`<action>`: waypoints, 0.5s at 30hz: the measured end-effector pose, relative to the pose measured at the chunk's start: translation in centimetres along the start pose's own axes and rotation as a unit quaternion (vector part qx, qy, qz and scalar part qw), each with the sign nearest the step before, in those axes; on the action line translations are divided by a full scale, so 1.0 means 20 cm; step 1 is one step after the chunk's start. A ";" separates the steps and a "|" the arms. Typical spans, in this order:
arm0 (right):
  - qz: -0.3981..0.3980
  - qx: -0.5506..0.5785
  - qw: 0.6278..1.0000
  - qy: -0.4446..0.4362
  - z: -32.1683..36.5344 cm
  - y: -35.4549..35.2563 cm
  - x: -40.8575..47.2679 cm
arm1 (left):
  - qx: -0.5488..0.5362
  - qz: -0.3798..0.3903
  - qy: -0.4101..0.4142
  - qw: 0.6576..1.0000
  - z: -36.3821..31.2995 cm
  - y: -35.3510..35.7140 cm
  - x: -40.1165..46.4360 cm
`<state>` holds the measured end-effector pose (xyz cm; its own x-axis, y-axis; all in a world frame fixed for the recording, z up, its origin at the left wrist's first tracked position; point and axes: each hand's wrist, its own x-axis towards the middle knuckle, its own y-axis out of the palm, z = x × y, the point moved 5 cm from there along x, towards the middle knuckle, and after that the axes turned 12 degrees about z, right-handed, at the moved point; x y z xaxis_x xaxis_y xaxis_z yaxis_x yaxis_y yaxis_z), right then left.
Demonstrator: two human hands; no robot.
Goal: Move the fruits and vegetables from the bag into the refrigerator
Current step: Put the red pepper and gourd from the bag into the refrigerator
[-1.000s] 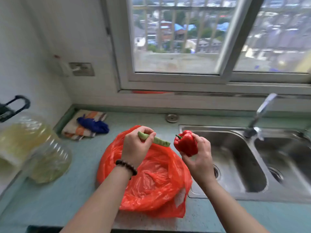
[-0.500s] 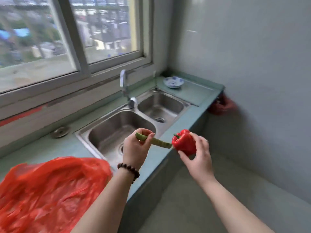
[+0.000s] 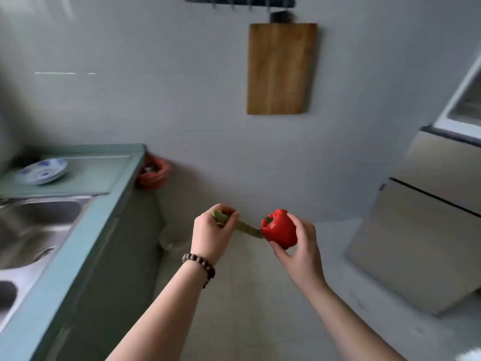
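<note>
The right hand (image 3: 299, 246), just right of the frame's centre, cups a red bell pepper (image 3: 279, 228) with fingers curled round its far side and thumb beneath, stem pointing up and left. The left hand (image 3: 212, 235), beside it at centre, is closed in a loose fist round a long green vegetable (image 3: 244, 226), whose free end pokes right until it touches or nearly touches the pepper; a bead bracelet (image 3: 200, 267) sits on that wrist. Both pieces are carried in the air over the pale floor, clear of the green counter (image 3: 78, 246) and the steel sink (image 3: 39, 225) at the left edge. The refrigerator (image 3: 421, 230) stands at the right of the frame, its doors looking closed, so I judge the carry is the step in hand. To do it well, one hand must come free: tucking the thin green piece in with the pepper would leave the left to pull the door. The bag is out of view.
</note>
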<state>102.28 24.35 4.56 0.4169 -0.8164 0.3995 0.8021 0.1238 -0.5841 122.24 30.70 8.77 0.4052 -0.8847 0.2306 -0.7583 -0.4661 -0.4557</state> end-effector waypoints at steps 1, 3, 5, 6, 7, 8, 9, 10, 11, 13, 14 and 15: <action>-0.014 -0.006 1.000 0.010 -0.10 -0.11 0.01 | -0.002 0.015 0.010 1.000 -0.07 0.14 0.06; -0.040 -0.017 0.998 0.034 -0.28 -0.32 0.01 | -0.010 0.051 0.024 0.998 -0.20 0.42 0.16; -0.062 -0.029 0.996 0.057 -0.46 -0.53 0.00 | -0.018 0.090 0.038 0.995 -0.34 0.69 0.25; -0.074 -0.032 0.994 0.067 -0.54 -0.63 -0.01 | -0.020 0.107 0.048 0.993 -0.41 0.82 0.29; -0.085 -0.036 0.993 0.078 -0.61 -0.72 -0.02 | -0.022 0.123 0.059 0.990 -0.47 0.95 0.33; -0.098 -0.041 0.990 0.089 -0.67 -0.82 -0.03 | -0.022 0.141 0.070 0.987 -0.53 1.07 0.36; -0.113 -0.044 0.988 0.101 -0.74 -0.91 -0.05 | -0.022 0.158 0.081 0.984 -0.60 1.19 0.39; -0.130 -0.045 0.984 0.112 -0.80 -1.00 -0.07 | -0.024 0.175 0.091 0.980 -0.66 1.31 0.42; -0.147 -0.050 0.980 0.124 -0.85 -1.09 -0.09 | -0.028 0.190 0.101 0.976 -0.72 1.42 0.45; -0.177 -0.063 0.971 0.150 -0.95 -1.25 -0.14 | -0.040 0.216 0.120 0.968 -0.84 1.62 0.49; -0.192 -0.068 0.966 0.162 -1.00 -1.33 -0.16 | -0.046 0.227 0.129 0.964 -0.91 1.71 0.51; -0.205 -0.075 0.960 0.175 -1.05 -1.41 -0.18 | -0.052 0.237 0.135 0.961 -0.96 1.80 0.53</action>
<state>69.19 12.02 4.76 -0.1109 -0.9217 0.3717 0.7870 -0.3098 -0.5335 89.37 4.46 11.39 -0.1354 -0.9614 0.2396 -0.8776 0.0041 -0.4794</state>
